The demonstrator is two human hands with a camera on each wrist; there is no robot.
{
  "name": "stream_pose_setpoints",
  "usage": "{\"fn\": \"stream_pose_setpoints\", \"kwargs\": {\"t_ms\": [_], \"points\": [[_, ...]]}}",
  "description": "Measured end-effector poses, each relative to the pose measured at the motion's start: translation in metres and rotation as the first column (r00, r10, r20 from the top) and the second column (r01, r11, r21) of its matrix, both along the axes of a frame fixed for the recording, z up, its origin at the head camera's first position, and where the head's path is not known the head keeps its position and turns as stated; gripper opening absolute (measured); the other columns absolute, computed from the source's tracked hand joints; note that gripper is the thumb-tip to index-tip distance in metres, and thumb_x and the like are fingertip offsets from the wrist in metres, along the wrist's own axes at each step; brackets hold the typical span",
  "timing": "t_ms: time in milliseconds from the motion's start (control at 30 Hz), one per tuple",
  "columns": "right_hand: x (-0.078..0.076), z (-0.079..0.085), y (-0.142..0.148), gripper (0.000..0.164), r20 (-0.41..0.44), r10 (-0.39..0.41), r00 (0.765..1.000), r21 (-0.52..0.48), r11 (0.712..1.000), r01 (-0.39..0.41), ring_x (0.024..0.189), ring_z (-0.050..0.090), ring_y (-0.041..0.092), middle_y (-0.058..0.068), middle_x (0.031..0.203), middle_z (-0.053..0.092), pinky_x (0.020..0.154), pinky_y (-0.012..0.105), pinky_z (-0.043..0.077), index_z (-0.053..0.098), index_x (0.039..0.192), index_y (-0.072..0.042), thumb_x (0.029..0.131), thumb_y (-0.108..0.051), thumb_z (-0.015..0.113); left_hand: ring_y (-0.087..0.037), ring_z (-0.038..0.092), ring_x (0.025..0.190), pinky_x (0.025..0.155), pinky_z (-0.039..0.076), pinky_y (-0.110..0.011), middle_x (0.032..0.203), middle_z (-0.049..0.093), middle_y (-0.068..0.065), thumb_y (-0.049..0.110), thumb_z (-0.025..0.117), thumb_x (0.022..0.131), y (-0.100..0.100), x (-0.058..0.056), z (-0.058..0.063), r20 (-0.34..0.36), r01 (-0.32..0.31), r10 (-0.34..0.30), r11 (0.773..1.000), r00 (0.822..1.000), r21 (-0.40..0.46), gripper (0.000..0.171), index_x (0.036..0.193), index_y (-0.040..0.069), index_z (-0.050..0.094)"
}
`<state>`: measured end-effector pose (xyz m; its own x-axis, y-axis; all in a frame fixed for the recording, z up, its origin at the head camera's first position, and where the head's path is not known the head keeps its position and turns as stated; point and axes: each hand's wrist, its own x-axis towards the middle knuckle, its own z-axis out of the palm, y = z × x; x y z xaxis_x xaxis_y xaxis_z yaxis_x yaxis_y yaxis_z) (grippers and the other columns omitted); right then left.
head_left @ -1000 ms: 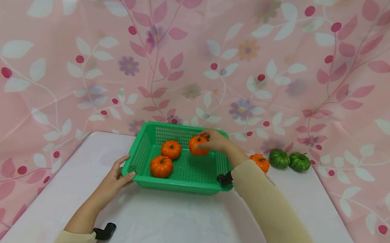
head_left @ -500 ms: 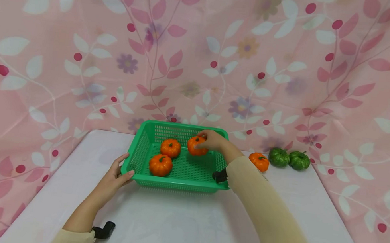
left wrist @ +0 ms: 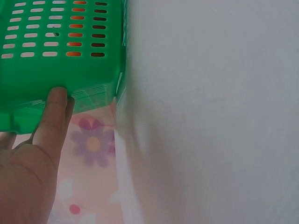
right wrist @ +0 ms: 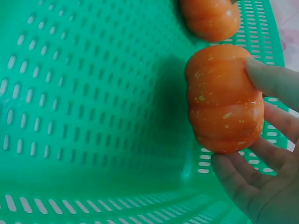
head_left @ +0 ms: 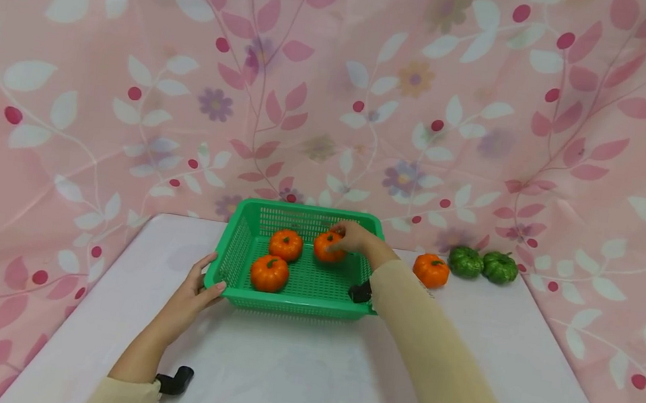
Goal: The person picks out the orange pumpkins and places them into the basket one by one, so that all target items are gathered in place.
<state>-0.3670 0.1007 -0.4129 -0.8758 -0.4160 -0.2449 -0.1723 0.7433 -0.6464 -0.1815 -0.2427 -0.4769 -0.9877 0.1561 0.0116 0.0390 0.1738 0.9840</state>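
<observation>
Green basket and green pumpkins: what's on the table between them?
One orange pumpkin sits between the green basket and green pumpkins, in the head view.

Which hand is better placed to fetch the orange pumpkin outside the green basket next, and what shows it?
Probably the right hand, once it releases the held pumpkin: the outside pumpkin lies right of the green basket. The left hand holds the basket's opposite side.

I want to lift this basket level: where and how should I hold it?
I'd grip the basket under its rim at both short ends, one hand from each side. It is wider than deep, with a projecting lip, and pumpkins inside might roll if tilted. The left hand holds its near left corner; the right sleeve crosses the right end.
</observation>
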Motion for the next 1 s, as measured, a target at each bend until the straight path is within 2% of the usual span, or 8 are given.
{"fn": "stream_pose_setpoints", "kwargs": {"t_ms": [133,367,533,767,1000], "points": [[-0.001,-0.006,0.001,0.06,-0.006,-0.007,1.0,-0.006,1.0,0.007,0.133,0.045,0.037,0.022,0.147,0.045,0.106,0.048,0.044,0.052,0.143,-0.007,0.09,-0.02,0.077,-0.042,0.045,0.133,0.106,0.044,-0.041,0.151,0.033,-0.031,0.023,0.055,0.105,0.0,0.0,0.0,-0.004,-0.012,0.012,1.0,1.0,0.0,0.076,0.162,0.02,0.005],[0.002,-0.013,0.003,0.058,0.02,-0.006,1.0,-0.051,0.999,0.007,0.131,0.046,0.039,0.024,0.145,0.046,0.103,0.047,0.046,0.051,0.142,-0.004,0.09,-0.016,0.076,-0.038,0.046,0.133,0.103,0.047,-0.03,0.15,0.035,-0.029,0.028,0.057,0.104,0.0,0.0,-0.005,-0.008,-0.013,0.013,1.0,1.0,-0.005,0.077,0.162,0.022,0.006],[0.0,-0.015,0.002,0.058,0.036,-0.016,0.999,-0.061,0.998,0.018,0.129,0.048,0.037,0.023,0.145,0.047,0.101,0.045,0.048,0.052,0.141,-0.005,0.089,-0.016,0.077,-0.039,0.046,0.132,0.103,0.047,-0.032,0.151,0.034,-0.03,0.027,0.057,0.104,-0.001,0.0,-0.006,-0.018,-0.017,0.017,1.0,1.0,-0.002,0.077,0.162,0.021,0.007],[-0.002,-0.017,-0.001,0.059,0.049,-0.043,0.998,-0.044,0.998,0.045,0.129,0.049,0.035,0.02,0.146,0.047,0.101,0.045,0.048,0.052,0.141,-0.009,0.089,-0.014,0.078,-0.04,0.044,0.134,0.101,0.047,-0.027,0.152,0.033,-0.03,0.024,0.055,0.105,-0.002,0.0,-0.006,-0.014,-0.018,0.018,1.0,1.0,-0.006,0.075,0.162,0.022,0.006],[-0.003,-0.018,-0.001,0.059,0.037,-0.056,0.998,-0.047,0.997,0.058,0.127,0.05,0.036,0.021,0.143,0.049,0.098,0.045,0.05,0.053,0.14,-0.008,0.088,-0.015,0.079,-0.04,0.044,0.134,0.103,0.047,-0.032,0.153,0.031,-0.03,0.026,0.056,0.105,0.0,0.001,-0.004,-0.009,-0.019,0.019,1.0,1.0,0.002,0.076,0.162,0.023,0.006]]}}
